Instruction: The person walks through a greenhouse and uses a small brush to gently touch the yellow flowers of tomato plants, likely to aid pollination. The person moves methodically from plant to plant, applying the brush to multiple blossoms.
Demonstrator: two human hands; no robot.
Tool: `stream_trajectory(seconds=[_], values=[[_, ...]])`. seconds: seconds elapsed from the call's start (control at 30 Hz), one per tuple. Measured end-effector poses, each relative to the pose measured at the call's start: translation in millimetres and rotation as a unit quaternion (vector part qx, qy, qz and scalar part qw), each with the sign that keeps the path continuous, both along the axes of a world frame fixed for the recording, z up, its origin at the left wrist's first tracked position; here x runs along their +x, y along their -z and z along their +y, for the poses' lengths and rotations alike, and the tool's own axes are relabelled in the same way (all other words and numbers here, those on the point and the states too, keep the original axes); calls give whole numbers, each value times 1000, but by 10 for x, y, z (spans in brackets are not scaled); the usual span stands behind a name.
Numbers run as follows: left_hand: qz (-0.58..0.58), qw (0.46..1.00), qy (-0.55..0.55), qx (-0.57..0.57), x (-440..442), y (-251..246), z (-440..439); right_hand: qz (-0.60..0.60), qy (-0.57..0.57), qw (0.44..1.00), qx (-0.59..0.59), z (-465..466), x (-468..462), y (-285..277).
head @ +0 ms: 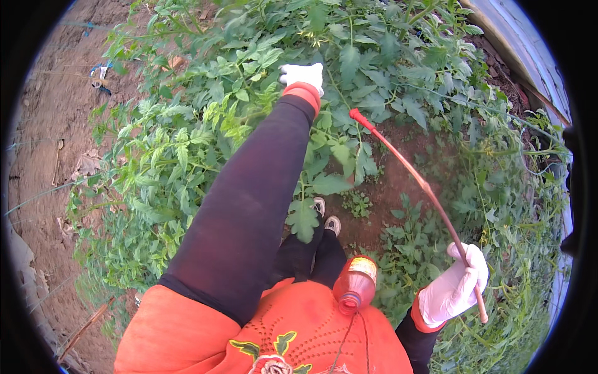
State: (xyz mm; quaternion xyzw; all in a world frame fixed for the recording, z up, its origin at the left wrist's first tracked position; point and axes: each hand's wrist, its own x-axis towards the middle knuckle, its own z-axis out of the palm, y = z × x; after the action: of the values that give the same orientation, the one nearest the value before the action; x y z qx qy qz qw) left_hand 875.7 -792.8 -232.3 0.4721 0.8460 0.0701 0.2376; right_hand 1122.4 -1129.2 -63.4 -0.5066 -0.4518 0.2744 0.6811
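My left hand (302, 77), in a white glove, reaches out into the leaves of a tomato plant (261, 56). Its fingers look curled, but the foliage and the back of the hand hide whether they hold a stem. Yellow blossoms (314, 38) show just beyond it. In my right hand (455, 285), also gloved, is a thin, slightly bent stick (425, 184). The stick slants up and left, and its red-wrapped tip (357, 114) is over the leaves, short of my left hand. A plastic bottle (357, 283) with red contents hangs by a cord (348, 334) at my front.
Tomato plants (504, 224) crowd the right side, beside plastic sheeting (528, 42). Thin strings (467, 102) cross the foliage. Bare soil (56, 117) with dry leaves (88, 163) and a bit of litter (99, 77) lies left. My shoes (332, 224) stand among the plants.
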Motion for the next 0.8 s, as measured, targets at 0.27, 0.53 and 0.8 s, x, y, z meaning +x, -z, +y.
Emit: stream_trajectory(seconds=[0.27, 0.53, 0.8], values=[[-97, 983, 157, -6, 189, 486, -290, 0, 46, 998, -32, -44, -5, 66], [-131, 963, 236, -16, 200, 909, -652, 35, 21, 999, -29, 27, -25, 61], [36, 938, 322, 127, 128, -132, -1149, 95, 26, 995, -12, 54, 3, -59]])
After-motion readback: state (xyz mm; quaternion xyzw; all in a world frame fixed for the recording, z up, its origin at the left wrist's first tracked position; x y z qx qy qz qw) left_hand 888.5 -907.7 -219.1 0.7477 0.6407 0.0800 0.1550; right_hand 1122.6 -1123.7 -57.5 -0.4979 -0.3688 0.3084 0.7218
